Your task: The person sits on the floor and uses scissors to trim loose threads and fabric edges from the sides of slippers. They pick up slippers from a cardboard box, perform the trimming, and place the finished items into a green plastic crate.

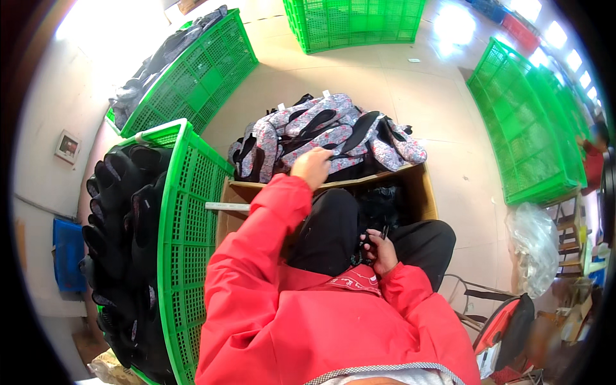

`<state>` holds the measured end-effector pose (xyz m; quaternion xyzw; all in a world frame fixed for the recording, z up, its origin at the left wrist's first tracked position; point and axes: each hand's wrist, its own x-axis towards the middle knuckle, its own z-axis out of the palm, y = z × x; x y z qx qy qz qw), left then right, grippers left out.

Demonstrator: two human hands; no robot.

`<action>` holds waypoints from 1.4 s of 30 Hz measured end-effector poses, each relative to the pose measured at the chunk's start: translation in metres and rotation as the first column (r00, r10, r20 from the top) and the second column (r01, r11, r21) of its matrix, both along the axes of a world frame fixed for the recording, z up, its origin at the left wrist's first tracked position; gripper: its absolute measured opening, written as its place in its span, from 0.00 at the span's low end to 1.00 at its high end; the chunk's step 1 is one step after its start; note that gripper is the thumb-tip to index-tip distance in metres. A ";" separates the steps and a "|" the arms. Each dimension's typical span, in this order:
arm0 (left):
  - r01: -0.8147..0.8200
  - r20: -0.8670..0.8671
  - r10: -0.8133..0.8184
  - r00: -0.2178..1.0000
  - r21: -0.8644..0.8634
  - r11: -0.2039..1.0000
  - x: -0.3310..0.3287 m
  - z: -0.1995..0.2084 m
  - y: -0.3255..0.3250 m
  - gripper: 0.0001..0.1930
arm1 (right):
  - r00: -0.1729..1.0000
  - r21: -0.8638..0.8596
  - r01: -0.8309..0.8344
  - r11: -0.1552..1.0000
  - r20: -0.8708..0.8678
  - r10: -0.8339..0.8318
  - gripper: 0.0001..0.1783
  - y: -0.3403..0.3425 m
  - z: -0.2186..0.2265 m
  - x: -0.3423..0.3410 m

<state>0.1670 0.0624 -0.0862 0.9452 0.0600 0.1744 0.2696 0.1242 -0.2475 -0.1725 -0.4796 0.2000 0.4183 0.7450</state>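
A pile of grey-and-pink floral fabric shoes (pixel 321 138) with black parts lies in front of me, on top of a cardboard box (pixel 420 189). My left hand (pixel 312 168) reaches to the near side of the pile, its fingers stretched out at one of the shoes. Close to my lap, my right hand (pixel 383 251) is closed around a small dark object whose kind I cannot make out. Part of it sticks up past the fingers. Under the pile, the box's open front shows dark glossy material (pixel 382 204) inside.
At my left stands a green crate (pixel 186 256) packed with black shoes (pixel 122 237). Another green crate (pixel 199 80) behind it holds grey items. More green crates stand at the far side (pixel 353 25) and right (pixel 523 122). A clear plastic bag (pixel 536 247) hangs at the right.
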 end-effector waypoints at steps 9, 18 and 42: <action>0.014 -0.480 0.148 0.864 0.318 0.948 0.046 -0.055 -0.013 0.13 | 0.999 -0.001 0.024 1.000 -0.027 -0.024 0.13 -0.001 0.008 0.000; 0.037 -0.588 0.222 0.778 0.396 0.917 -0.024 0.024 0.064 0.16 | 1.000 0.013 0.014 1.000 -0.025 -0.014 0.13 0.000 0.007 -0.002; 0.760 0.172 -0.754 0.634 0.040 0.648 -0.125 0.065 -0.067 0.06 | 0.935 0.188 -0.195 0.963 0.331 0.125 0.15 0.006 0.092 -0.045</action>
